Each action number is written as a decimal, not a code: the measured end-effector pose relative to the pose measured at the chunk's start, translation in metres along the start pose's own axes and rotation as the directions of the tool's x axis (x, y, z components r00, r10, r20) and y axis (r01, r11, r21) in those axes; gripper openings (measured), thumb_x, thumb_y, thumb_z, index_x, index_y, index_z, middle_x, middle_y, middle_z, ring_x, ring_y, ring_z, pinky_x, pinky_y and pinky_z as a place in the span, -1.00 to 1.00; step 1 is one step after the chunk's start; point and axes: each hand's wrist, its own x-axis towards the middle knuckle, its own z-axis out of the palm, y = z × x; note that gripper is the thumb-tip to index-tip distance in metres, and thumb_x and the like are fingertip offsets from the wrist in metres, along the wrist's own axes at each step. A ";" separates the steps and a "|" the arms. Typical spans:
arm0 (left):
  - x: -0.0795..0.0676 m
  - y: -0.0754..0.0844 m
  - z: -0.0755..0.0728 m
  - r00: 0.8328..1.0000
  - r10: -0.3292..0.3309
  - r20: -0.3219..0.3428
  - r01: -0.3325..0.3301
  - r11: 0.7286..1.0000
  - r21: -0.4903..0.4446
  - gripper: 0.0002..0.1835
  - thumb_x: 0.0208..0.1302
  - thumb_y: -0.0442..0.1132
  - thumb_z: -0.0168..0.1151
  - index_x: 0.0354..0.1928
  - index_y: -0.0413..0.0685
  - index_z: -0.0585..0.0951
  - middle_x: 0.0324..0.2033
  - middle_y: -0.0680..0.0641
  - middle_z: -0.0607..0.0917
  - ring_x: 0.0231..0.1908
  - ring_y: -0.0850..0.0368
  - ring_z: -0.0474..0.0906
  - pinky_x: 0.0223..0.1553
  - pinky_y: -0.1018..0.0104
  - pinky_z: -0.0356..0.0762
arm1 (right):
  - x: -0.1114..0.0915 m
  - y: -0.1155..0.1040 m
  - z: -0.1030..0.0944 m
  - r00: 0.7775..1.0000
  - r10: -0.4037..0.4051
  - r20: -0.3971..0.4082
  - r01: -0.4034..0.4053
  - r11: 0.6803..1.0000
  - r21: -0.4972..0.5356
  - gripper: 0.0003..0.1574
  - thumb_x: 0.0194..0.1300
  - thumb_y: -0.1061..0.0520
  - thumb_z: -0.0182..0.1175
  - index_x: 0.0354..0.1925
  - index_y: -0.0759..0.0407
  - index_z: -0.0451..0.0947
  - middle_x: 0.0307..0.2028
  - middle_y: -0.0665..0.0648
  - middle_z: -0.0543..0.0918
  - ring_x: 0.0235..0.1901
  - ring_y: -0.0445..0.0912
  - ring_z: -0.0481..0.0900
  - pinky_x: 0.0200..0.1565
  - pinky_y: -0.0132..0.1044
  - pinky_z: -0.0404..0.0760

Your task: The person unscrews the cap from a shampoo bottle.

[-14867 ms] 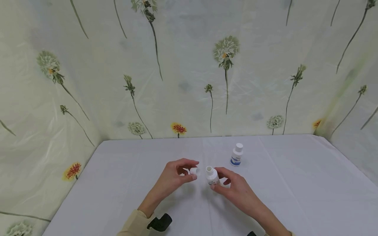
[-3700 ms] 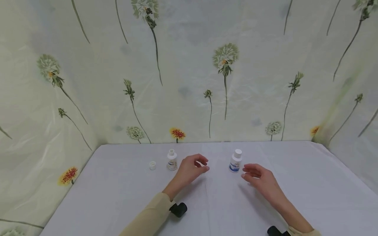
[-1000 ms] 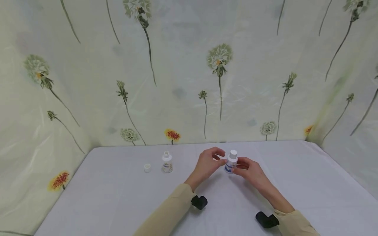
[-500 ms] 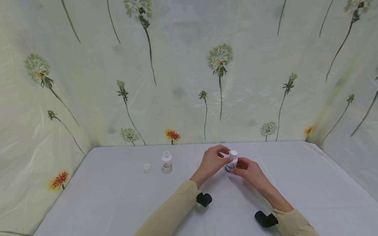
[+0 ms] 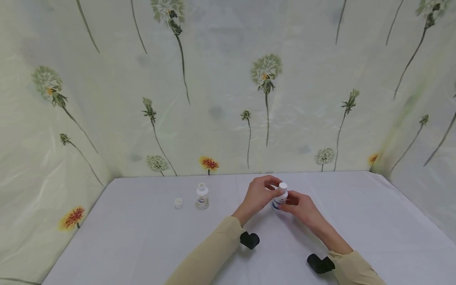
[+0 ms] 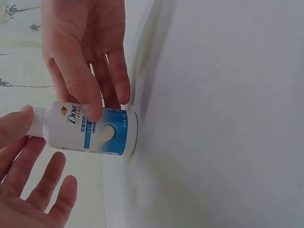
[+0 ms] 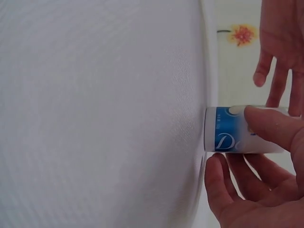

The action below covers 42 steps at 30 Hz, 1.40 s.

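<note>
A small white Dove bottle with a blue band (image 6: pixel 114 135) stands upright on the table between my hands. My right hand (image 5: pixel 304 209) grips its body, thumb across the label and fingers behind. At the top, my left hand (image 5: pixel 257 196) pinches the white cap (image 6: pixel 37 122) between thumb and fingers, the other fingers spread beside the bottle. The cap sits on the bottle's neck. Farther left stands a second white bottle (image 5: pixel 202 198), uncapped, with its neck opening showing. Its loose white cap (image 5: pixel 178 203) lies on the cloth left of it.
A pale cloth covers the table (image 5: pixel 142 237). Behind it hangs a curtain (image 5: pixel 221 130) printed with dandelions. Black wrist mounts (image 5: pixel 250 240) jut from both beige sleeves near the tabletop.
The other bottle and its cap, held in my hands earlier, now rest at left. My right hand took hold of the blue-banded bottle, then my left moved right onto its cap.
</note>
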 end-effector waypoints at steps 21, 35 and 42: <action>-0.004 0.001 0.000 0.999 0.037 0.037 -0.037 0.999 -0.002 -0.81 0.21 -0.23 0.42 -0.12 0.02 0.71 -0.35 0.29 0.66 -0.25 0.36 0.52 -0.29 0.39 0.51 | -0.005 -0.002 -0.003 1.000 -0.030 -0.003 0.030 0.999 -0.040 -0.41 0.22 0.11 0.38 0.16 0.31 0.51 -0.03 0.24 0.66 -0.01 0.11 0.57 -0.06 -0.09 0.58; -0.012 0.002 -0.007 0.999 0.011 0.044 -0.011 1.000 -0.009 -0.81 0.21 -0.17 0.43 -0.13 0.15 0.70 -0.33 0.30 0.67 -0.23 0.35 0.52 -0.24 0.34 0.49 | -0.015 -0.008 0.001 0.999 -0.043 -0.005 0.043 0.999 -0.009 -0.36 0.27 0.05 0.35 0.21 0.33 0.46 0.09 0.31 0.61 0.14 0.22 0.51 0.09 0.08 0.51; -0.017 0.002 -0.016 0.999 -0.009 0.050 0.008 1.000 0.022 -0.82 0.22 -0.12 0.42 -0.13 0.20 0.70 -0.31 0.32 0.66 -0.21 0.36 0.51 -0.21 0.32 0.49 | -0.018 -0.014 0.006 0.999 -0.051 0.018 0.050 0.998 0.049 -0.37 0.26 0.08 0.36 0.20 0.35 0.45 0.07 0.31 0.62 0.10 0.20 0.55 0.01 -0.02 0.58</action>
